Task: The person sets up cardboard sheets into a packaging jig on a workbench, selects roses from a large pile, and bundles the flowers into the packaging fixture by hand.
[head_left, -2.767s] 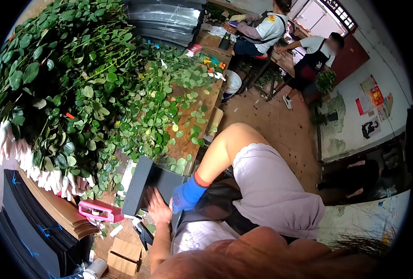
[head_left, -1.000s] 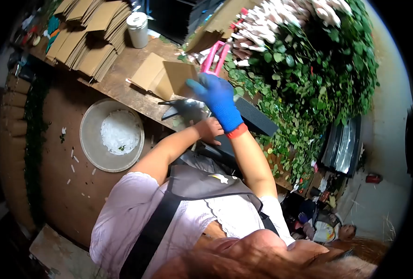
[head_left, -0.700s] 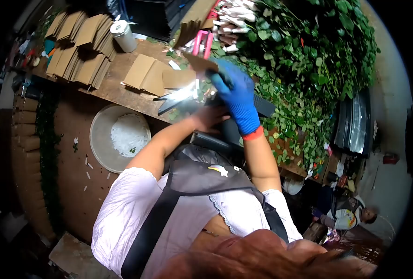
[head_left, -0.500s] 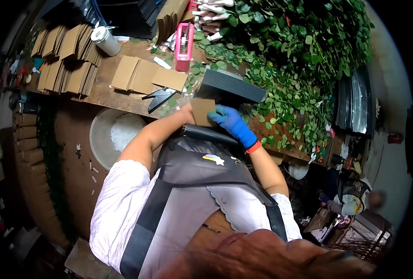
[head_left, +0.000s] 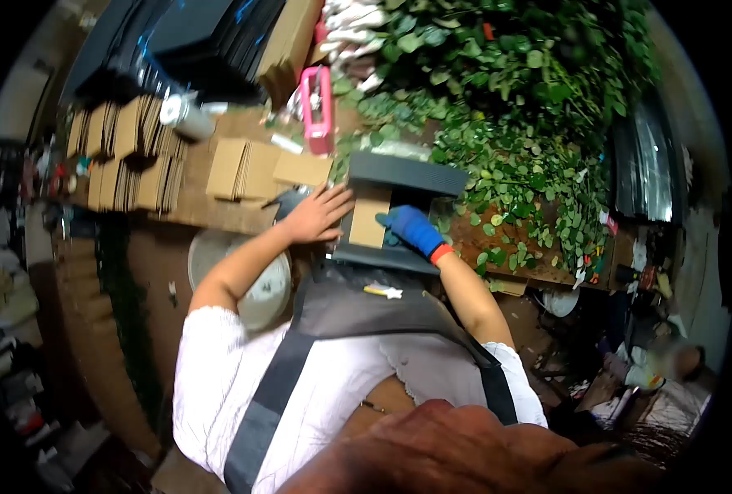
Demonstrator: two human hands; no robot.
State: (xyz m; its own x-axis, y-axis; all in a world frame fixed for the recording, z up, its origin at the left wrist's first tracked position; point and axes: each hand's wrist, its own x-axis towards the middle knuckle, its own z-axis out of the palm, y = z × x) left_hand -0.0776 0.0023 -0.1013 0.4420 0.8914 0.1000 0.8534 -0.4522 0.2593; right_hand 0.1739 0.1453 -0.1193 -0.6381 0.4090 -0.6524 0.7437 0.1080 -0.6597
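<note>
A tan cardboard piece (head_left: 369, 217) lies on a black ridged-edged holder (head_left: 407, 173) in front of my body. My left hand (head_left: 320, 216), bare, is spread with its fingers apart at the holder's left edge and holds nothing. On my right hand (head_left: 411, 230) is a blue glove with a red cuff. Its fingers are drawn together at the right edge of the cardboard piece. Dark-handled scissors (head_left: 287, 200) lie partly hidden behind my left hand. Folded cardboard (head_left: 242, 169) rests on the table to the left.
A pink tape dispenser (head_left: 316, 111) and white canister (head_left: 186, 117) stand on the table (head_left: 205, 212). Cardboard stacks (head_left: 135, 128) are at the left. Leafy stems (head_left: 514, 90) cover the back right. Below the table is a bin (head_left: 259, 300). A co-worker (head_left: 654, 362) is at the far right.
My right hand took up a cardboard piece, which now lies on the holder. My left hand has come away from the cardboard and spread its fingers. The view has turned and shifted.
</note>
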